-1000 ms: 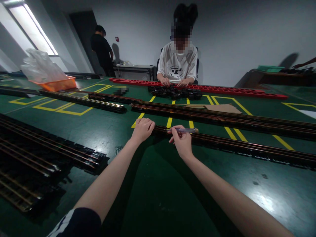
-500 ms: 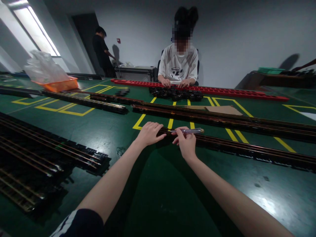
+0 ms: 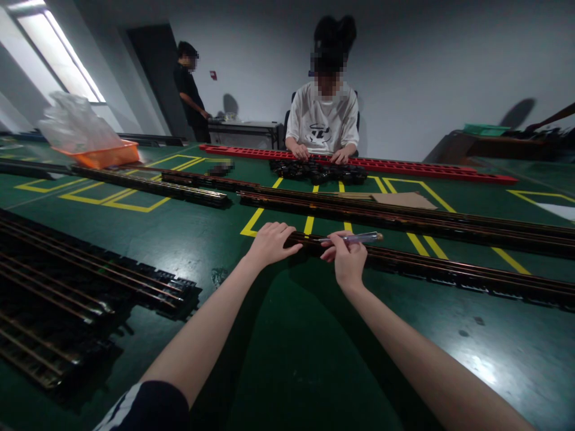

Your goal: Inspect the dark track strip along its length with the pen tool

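A long dark rail strip (image 3: 422, 268) with copper-coloured lines lies across the table in front of me. My left hand (image 3: 272, 244) holds its left end, fingers over the top and far edge, thumb pointing right along the near side. In my right hand (image 3: 348, 258) is a slim screwdriver (image 3: 365, 237) with a clear purplish handle and an amber end. It lies nearly level just above the strip, its thin shaft pointing left toward my left hand. The shaft's tip is too small to tell whether it touches the strip.
More dark rails (image 3: 314, 206) lie beyond my hands, and stacked rails (image 3: 90, 269) are at left. An orange basket (image 3: 105, 157) holds plastic bags. A piece of cardboard (image 3: 404, 200) rests at right. Opposite, a co-worker (image 3: 323, 117) handles black parts (image 3: 318, 172) by a red rack (image 3: 426, 169).
My right hand and the screwdriver have shifted a little to the right along the strip. My left hand has stayed in place. The co-worker's hands have moved slightly.
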`<state>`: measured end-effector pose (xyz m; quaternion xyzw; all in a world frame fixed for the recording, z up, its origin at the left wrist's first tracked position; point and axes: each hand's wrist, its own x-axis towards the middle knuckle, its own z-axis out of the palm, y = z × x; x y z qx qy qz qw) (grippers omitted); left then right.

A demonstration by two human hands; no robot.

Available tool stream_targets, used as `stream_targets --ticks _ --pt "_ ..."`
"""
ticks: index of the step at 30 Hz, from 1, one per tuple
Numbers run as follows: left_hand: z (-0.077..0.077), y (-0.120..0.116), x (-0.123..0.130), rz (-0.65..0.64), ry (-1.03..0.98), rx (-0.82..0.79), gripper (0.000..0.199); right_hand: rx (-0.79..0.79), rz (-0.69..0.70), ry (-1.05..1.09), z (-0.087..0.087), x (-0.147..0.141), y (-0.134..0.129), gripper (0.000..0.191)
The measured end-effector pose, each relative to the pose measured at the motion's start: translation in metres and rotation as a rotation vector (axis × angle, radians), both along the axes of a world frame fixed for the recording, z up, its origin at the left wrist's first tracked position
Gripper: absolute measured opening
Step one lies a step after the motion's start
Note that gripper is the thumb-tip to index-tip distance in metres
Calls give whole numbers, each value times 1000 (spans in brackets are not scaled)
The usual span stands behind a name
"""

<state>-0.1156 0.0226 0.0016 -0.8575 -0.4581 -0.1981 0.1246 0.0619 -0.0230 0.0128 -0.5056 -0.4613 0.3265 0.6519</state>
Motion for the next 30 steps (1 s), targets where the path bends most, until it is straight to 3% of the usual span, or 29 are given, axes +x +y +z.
stream_targets --ticks 9,24,30 --pt "-1 0 -1 -5 3 19 44 14 -49 92 1 -1 1 14" --pt "2 -6 10 78 58 36 47 58 63 -65 -2 5 2 19" --pt "1 -4 10 76 53 21 48 24 192 -144 -2 20 2 24"
